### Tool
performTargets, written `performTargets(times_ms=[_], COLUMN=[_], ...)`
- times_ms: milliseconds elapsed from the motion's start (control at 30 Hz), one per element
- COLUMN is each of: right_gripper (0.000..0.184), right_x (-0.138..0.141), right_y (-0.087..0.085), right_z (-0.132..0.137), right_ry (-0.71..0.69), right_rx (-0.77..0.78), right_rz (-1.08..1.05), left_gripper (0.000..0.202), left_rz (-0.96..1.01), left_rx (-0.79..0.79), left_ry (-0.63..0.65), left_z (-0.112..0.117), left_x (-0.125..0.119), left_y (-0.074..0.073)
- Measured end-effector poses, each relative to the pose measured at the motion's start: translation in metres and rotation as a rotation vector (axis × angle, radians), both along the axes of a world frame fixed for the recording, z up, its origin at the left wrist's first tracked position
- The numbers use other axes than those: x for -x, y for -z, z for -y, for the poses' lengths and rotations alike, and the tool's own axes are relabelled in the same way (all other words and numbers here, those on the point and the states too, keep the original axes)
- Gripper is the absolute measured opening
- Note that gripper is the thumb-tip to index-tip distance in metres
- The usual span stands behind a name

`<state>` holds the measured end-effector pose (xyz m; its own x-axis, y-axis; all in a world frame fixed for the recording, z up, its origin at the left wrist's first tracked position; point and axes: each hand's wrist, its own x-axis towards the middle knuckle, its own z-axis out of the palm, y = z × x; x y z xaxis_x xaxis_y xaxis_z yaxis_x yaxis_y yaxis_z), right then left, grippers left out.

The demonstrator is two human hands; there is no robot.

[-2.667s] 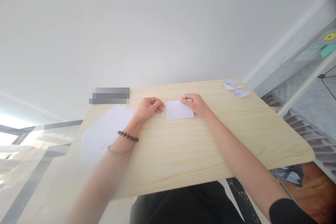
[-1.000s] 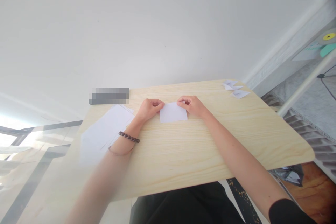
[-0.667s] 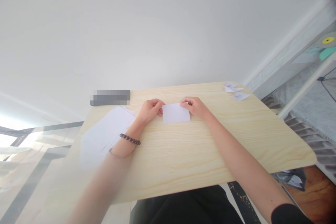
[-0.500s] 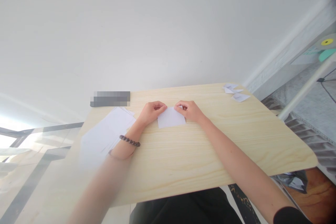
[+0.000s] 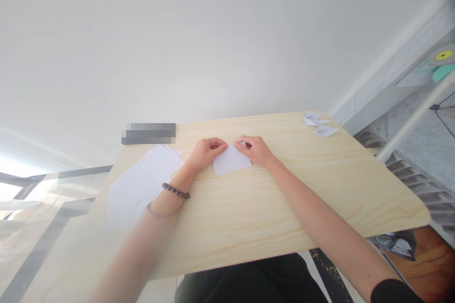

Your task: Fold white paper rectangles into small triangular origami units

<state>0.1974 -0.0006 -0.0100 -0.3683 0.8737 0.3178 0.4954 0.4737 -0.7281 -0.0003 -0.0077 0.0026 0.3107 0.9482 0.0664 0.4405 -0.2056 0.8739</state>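
A small white sheet of paper (image 5: 232,161) lies at the middle of the wooden table, between my hands. My left hand (image 5: 208,151) pinches its far edge with thumb and forefinger, coming from the left. From the right, my right hand (image 5: 255,149) grips the same far edge, the two thumbs close together. The sheet's near edge is tilted a little and rises toward the right. Fingers cover the far corners, so whether the paper is folded there cannot be made out.
Loose white sheets (image 5: 142,182) are piled on the table's left side, partly under my left forearm. A blurred-out dark object (image 5: 148,133) sits at the back left. Several folded paper pieces (image 5: 325,130) rest in the far right corner. A white wall (image 5: 220,47) stands behind the wooden table (image 5: 249,218).
My thumbs have moved slightly closer together along the paper's far edge. The sheet has turned a little, its near left corner a touch lower. Otherwise the table looks the same.
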Motion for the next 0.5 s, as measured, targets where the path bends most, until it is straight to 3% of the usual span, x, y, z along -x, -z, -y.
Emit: performTargets(times_ms=[500], right_gripper=[0.018], right_x=[0.0046], right_y=[-0.0031], right_z=[0.0042], right_ry=[-0.034], right_rx=[-0.032], right_rz=[-0.025], left_gripper=[0.023], left_rz=[-0.146], left_rx=[-0.187], left_ry=[-0.027], left_z=[0.003], left_x=[-0.0074], left_y=[0.003])
